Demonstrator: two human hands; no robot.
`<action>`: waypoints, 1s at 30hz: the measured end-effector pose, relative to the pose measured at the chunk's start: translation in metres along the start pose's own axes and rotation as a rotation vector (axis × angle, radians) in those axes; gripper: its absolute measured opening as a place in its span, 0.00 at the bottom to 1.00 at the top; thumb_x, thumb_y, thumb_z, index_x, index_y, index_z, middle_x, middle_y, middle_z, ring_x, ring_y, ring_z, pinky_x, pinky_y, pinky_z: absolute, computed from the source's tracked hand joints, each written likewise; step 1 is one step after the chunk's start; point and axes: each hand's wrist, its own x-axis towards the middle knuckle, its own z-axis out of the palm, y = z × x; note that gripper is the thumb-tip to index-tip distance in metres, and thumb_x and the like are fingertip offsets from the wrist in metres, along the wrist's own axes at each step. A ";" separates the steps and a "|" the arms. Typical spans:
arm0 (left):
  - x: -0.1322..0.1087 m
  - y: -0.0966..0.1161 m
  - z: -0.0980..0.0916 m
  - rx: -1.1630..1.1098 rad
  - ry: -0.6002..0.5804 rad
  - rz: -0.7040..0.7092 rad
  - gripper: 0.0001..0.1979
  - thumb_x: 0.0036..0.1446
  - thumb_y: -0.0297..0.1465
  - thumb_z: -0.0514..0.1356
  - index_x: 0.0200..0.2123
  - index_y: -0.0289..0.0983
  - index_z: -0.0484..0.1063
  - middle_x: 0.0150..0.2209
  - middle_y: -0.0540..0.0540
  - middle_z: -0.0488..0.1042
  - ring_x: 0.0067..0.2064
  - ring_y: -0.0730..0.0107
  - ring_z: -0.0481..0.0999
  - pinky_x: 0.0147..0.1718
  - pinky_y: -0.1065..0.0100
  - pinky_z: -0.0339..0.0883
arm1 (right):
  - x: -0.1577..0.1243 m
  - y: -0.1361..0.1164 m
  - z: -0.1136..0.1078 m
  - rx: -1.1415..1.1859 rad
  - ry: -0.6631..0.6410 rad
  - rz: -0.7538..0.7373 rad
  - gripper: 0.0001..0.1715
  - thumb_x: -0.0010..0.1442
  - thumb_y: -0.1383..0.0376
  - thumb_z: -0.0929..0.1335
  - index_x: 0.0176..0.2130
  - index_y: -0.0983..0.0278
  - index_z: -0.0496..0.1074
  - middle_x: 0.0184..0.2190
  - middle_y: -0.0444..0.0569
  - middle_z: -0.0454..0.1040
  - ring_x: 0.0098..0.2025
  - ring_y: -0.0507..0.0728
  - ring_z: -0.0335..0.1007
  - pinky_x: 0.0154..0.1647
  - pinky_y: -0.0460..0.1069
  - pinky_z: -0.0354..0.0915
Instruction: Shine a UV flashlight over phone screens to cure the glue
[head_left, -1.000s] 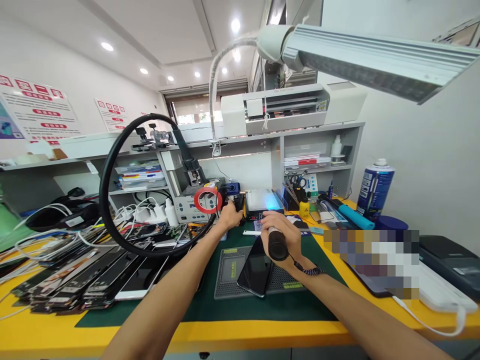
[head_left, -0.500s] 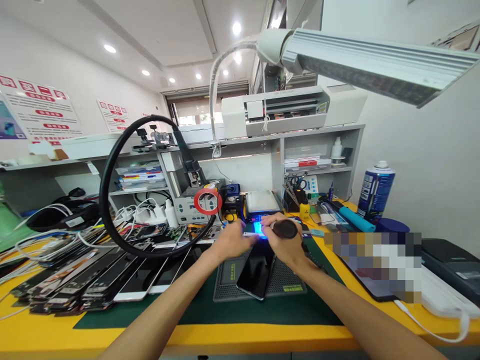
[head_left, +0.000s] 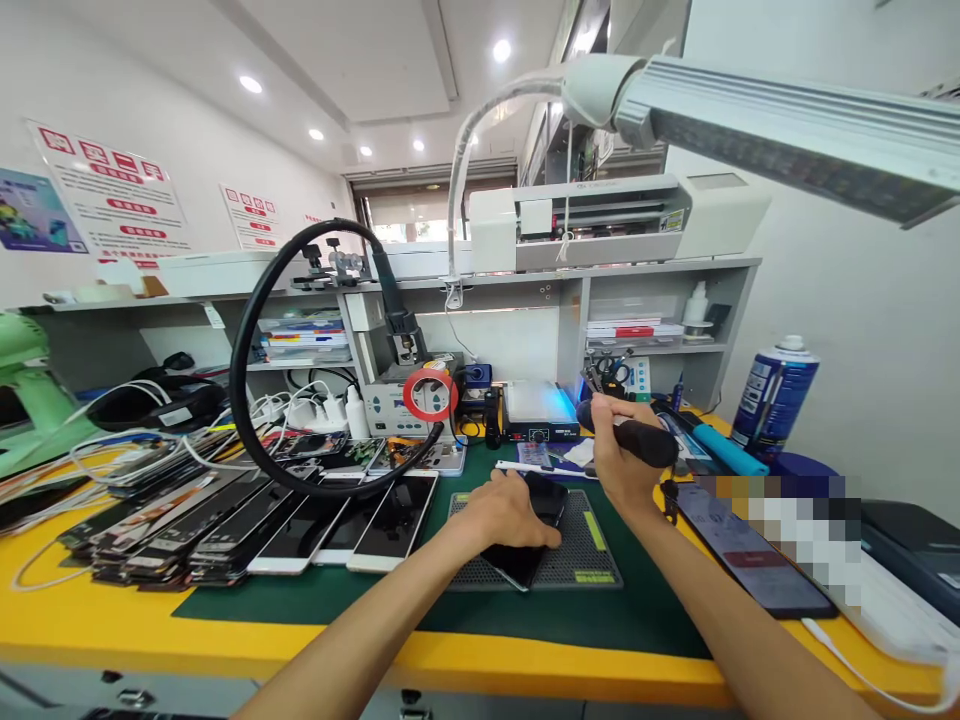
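Note:
My left hand (head_left: 504, 515) lies across a black smartphone (head_left: 551, 500), gripping it with the thumb near the right edge and fingers over the far part. The phone lies tilted on a dark perforated pad (head_left: 592, 535), and the hand covers much of its screen. Raised to the right, my right hand (head_left: 626, 460) is closed around a black flashlight (head_left: 645, 440) whose front throws a blue glow onto a flat heating plate (head_left: 529, 403). A dark cord or strap (head_left: 670, 500) hangs by that wrist. Behind the phone lies a thin white stick-like tool (head_left: 536, 468).
White-framed phones (head_left: 394, 525) and stacked screens (head_left: 232, 530) crowd the left. A black hose (head_left: 240, 350) loops up there. On the right stand a blue spray can (head_left: 776, 395) and a large phone (head_left: 742, 545). A lamp (head_left: 795, 130) hangs overhead.
My left hand has come nearer and down onto the phone. My right hand has moved right with the flashlight, and its blue light has shifted from beyond the phone to the heating plate.

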 end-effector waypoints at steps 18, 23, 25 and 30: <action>-0.004 -0.021 -0.008 -0.573 -0.010 -0.010 0.32 0.33 0.38 0.74 0.44 0.37 0.68 0.43 0.35 0.77 0.48 0.39 0.77 0.40 0.56 0.73 | 0.006 0.005 0.001 0.104 -0.107 0.191 0.21 0.61 0.48 0.69 0.35 0.63 0.76 0.35 0.50 0.78 0.34 0.57 0.75 0.38 0.53 0.71; -0.005 -0.045 -0.019 -1.049 -0.209 -0.061 0.19 0.51 0.45 0.67 0.35 0.37 0.69 0.30 0.45 0.75 0.28 0.67 0.76 0.24 0.69 0.70 | 0.005 0.007 0.001 0.135 -0.211 0.203 0.22 0.62 0.47 0.69 0.37 0.64 0.78 0.37 0.52 0.79 0.36 0.58 0.76 0.40 0.55 0.73; -0.005 -0.053 -0.019 -1.199 -0.218 -0.066 0.18 0.56 0.46 0.64 0.35 0.37 0.69 0.31 0.45 0.76 0.27 0.70 0.75 0.24 0.71 0.70 | 0.005 0.006 0.001 0.143 -0.240 0.188 0.22 0.62 0.48 0.69 0.38 0.64 0.77 0.38 0.52 0.78 0.38 0.57 0.76 0.41 0.55 0.73; -0.007 -0.057 -0.018 -1.431 -0.227 -0.031 0.19 0.62 0.46 0.58 0.42 0.35 0.71 0.39 0.41 0.78 0.34 0.68 0.79 0.32 0.71 0.74 | 0.003 0.000 0.001 0.135 -0.284 0.114 0.19 0.63 0.51 0.70 0.40 0.64 0.77 0.43 0.51 0.78 0.49 0.59 0.75 0.53 0.60 0.70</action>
